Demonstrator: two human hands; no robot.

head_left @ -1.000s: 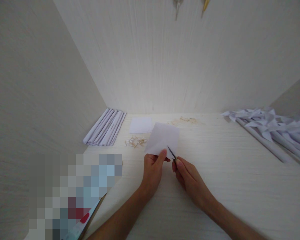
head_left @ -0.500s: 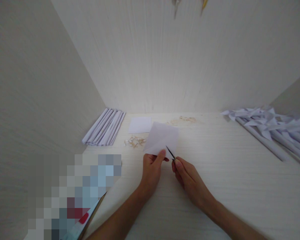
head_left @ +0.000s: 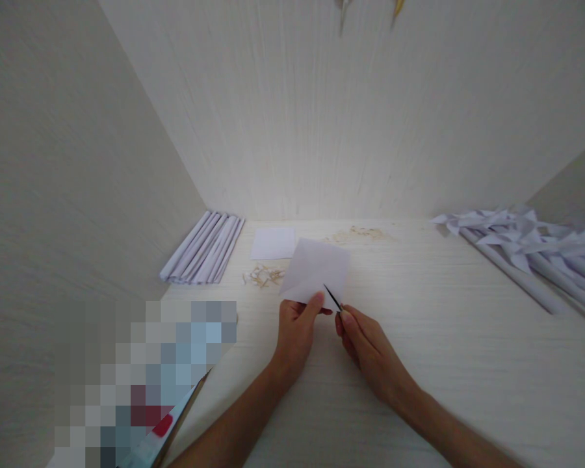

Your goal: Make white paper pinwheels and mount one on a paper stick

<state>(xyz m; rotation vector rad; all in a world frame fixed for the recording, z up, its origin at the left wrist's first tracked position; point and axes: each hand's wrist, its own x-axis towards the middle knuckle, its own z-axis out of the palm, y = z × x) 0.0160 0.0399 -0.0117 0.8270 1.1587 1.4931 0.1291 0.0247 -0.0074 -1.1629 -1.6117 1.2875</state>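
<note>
A square sheet of white paper [head_left: 316,266] is held above the table, tilted, its lower edge toward me. My left hand [head_left: 297,325] pinches that edge, thumb on top and fingers underneath. My right hand [head_left: 363,335] is closed around what looks like a pair of scissors [head_left: 332,298]; one slim dark blade lies over the sheet's lower right corner and points up and left. The handles are hidden in my fist, and a second blade does not show. Behind the sheet, another white paper square [head_left: 273,243] rests flat on the table.
Rolled white paper tubes [head_left: 205,250] lie side by side at left. Small pale sticks [head_left: 263,277] are scattered near the sheet. Paper pinwheels [head_left: 517,240] on tubes are heaped at right. A partly blurred-out item [head_left: 163,426] sits at lower left. The back wall [head_left: 316,130] rises behind.
Almost nothing differs. Both hands, the sheet and the dark blade keep their places, apart from a very slight shift.
</note>
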